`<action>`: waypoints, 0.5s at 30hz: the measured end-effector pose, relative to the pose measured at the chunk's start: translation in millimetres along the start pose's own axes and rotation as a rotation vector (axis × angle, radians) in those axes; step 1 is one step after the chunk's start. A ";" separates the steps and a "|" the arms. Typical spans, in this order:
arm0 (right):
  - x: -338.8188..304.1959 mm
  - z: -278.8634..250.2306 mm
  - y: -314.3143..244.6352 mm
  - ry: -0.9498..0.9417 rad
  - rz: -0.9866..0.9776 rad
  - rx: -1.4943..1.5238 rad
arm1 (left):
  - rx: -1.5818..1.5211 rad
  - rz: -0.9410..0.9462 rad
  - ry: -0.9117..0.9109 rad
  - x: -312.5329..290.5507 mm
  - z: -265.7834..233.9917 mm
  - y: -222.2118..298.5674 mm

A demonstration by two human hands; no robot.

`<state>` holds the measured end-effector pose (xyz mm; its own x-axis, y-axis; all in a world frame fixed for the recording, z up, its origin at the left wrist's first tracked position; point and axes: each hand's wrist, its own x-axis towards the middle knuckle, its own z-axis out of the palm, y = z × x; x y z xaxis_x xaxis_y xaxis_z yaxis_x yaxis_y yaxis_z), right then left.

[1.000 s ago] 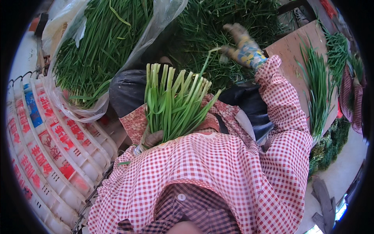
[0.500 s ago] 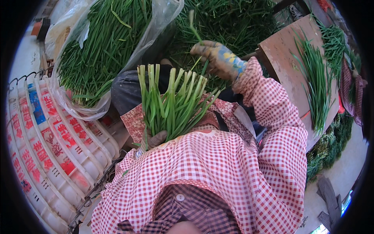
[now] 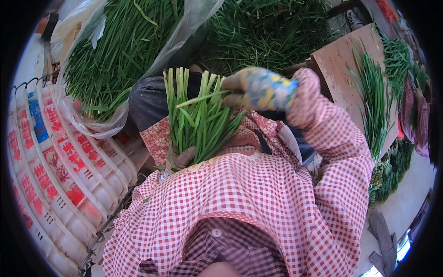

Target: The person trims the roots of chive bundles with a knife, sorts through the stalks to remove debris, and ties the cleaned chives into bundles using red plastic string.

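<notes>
- Right now, the left hand, in a glove, grips a fat bunch of green leafy stalks by the person's belly.
- Its pale ends point far and stand almost even.
- The right hand, a bit blurry, seems to pinch one loose stalk, which crosses over the bunch; I can't tell if they touch.
- So a thick bunch is together, but that one stalk is outside the left hand's grip.
- Lots more greens lie in the far heap, not bunched.
- Far left, a clear plastic bag holds many long greens.
- On the right, a brown board holds long leaves.
</notes>
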<state>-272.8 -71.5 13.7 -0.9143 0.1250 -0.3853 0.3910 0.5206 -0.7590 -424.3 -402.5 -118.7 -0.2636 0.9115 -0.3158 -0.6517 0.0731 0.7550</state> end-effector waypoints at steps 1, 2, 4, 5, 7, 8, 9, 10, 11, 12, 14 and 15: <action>5.4 10.6 3.8 -0.014 0.072 0.132 | 0.023 -0.044 0.009 7.5 27.6 20.1; 7.7 11.9 -0.1 0.024 0.162 0.127 | 0.059 -0.074 0.049 9.1 43.9 30.7; 8.9 12.7 -2.0 0.045 0.231 0.074 | 0.136 -0.127 0.143 11.3 68.0 45.0; 9.0 12.8 -0.2 0.026 0.207 0.033 | 0.182 -0.148 0.203 10.7 71.9 47.5; 7.2 12.5 -0.6 0.030 0.137 0.077 | 0.196 -0.144 0.196 8.7 68.8 46.5; 4.5 10.3 -3.6 0.055 0.093 0.158 | 0.200 -0.140 0.190 8.6 67.7 45.8; 1.9 9.0 -4.8 0.079 0.049 0.239 | 0.180 -0.129 0.197 8.1 69.2 44.9; 3.0 17.3 8.4 0.067 0.039 0.222 | 0.159 -0.118 0.204 7.2 72.3 43.5; 1.2 17.9 7.2 0.070 0.075 0.213 | 0.138 -0.107 0.211 6.8 74.5 43.2; -0.9 18.1 1.8 0.073 0.105 0.206 | 0.178 -0.121 0.186 6.6 75.9 46.2; 6.2 27.1 4.6 0.052 0.288 0.056 | 0.262 -0.155 0.125 8.8 80.1 53.7; 12.3 31.3 11.3 0.003 0.318 -0.029 | 0.271 -0.139 0.109 8.4 78.6 51.9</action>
<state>-276.3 -90.5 -16.0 -0.7469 0.2881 -0.5993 0.6543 0.4788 -0.5853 -404.5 -359.3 -37.1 -0.2697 0.8373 -0.4756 -0.4775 0.3126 0.8211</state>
